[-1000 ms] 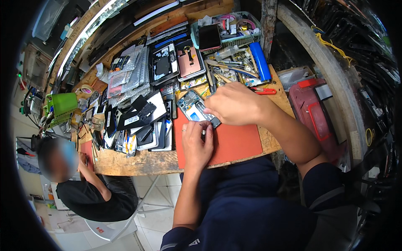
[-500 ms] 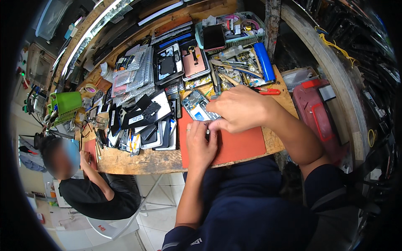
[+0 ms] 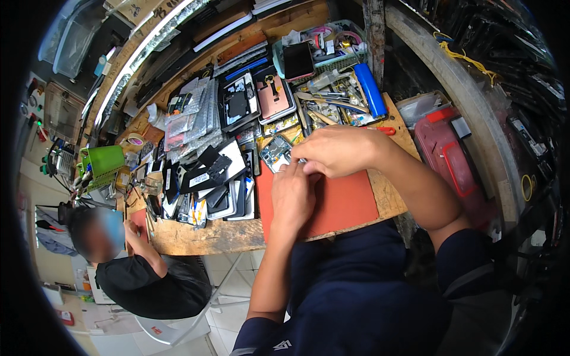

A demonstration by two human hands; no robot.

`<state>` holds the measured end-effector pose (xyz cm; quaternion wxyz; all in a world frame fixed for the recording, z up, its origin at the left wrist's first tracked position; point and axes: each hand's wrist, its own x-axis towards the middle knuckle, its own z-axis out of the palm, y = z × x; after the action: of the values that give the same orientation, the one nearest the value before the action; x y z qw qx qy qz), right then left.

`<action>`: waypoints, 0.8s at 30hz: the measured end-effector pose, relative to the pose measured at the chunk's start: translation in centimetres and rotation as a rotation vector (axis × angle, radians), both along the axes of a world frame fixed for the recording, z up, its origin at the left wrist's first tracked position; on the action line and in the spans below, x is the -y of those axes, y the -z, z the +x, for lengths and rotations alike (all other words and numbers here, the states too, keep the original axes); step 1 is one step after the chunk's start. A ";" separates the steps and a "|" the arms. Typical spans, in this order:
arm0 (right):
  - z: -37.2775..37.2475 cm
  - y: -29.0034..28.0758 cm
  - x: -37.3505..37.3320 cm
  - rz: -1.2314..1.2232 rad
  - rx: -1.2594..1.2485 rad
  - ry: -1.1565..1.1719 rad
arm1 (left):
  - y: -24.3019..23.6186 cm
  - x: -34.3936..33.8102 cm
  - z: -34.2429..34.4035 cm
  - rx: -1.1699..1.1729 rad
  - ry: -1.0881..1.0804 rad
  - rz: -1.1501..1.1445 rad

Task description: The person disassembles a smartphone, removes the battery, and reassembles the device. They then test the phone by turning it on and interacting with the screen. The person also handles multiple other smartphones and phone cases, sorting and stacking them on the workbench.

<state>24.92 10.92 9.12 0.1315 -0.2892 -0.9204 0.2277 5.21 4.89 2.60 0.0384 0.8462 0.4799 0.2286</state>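
An opened smartphone (image 3: 275, 149) with its circuit board and inner parts bare lies on a red-orange mat (image 3: 350, 204). My left hand (image 3: 294, 199) comes up from below, its fingers bent and closed at the phone's near end. From the right reaches my right hand (image 3: 341, 151), palm down, with curled fingers pinched together beside the left fingertips. A small bit of something metallic shows between the two hands, but its kind is hidden. Both hands cover the phone's near right part.
Left of the mat, phone parts and tablets (image 3: 217, 172) are piled up. Behind stand bubble-wrapped packets (image 3: 196, 113), a tool tray (image 3: 332, 98), a blue cylinder (image 3: 369, 89) and a basket (image 3: 276, 56). A co-worker (image 3: 154, 285) sits at the left. A red case (image 3: 442, 148) stands right.
My left hand has moved up and right, closer to the right hand. The hands now cover more of the phone. The whole view has shifted slightly.
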 end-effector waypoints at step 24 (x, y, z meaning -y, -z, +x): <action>-2.9 3.2 0.0 0.003 0.200 -0.071 | -4.1 -4.3 -11.8 -0.039 -0.501 0.363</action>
<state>22.03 10.97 5.96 0.0312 -0.2774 -0.9389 0.2011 -6.62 9.15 6.74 -0.1802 0.6987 0.6257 0.2965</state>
